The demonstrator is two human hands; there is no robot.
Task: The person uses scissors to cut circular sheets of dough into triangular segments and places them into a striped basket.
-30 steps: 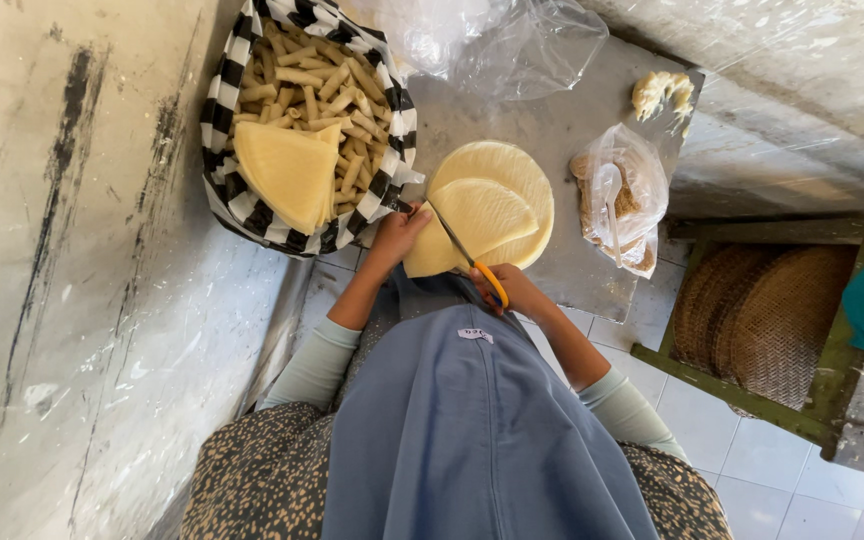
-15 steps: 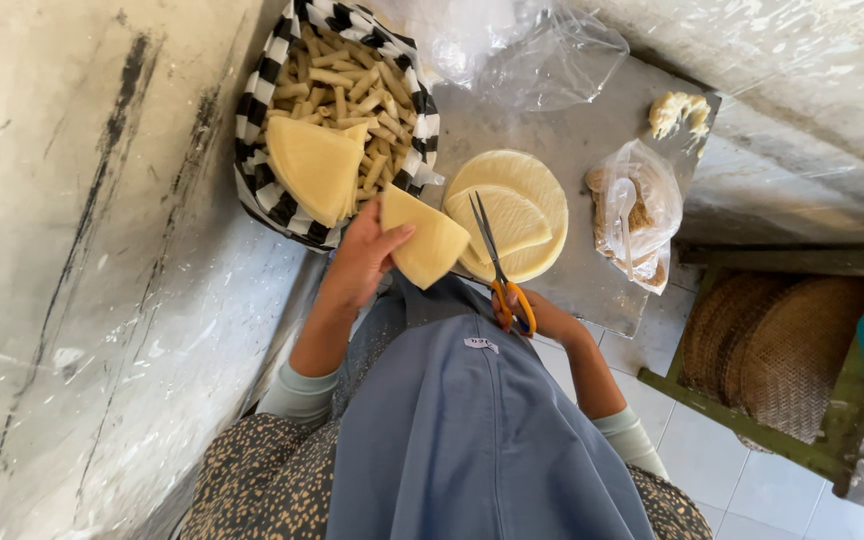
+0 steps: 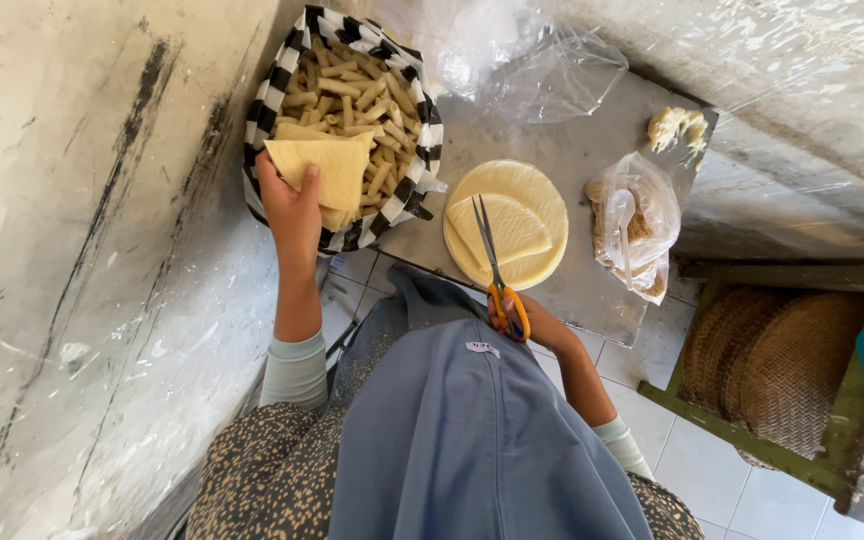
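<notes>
While beside dough (image 3: 508, 225): bag (image 3: 632, 225), basket (image 3: 422, 130).

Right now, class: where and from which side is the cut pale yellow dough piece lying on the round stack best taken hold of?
Pinch the cut pale yellow dough piece at its thin right-hand edge, coming from the right: the orange-handled scissors in the right hand lie across its left part.
</notes>
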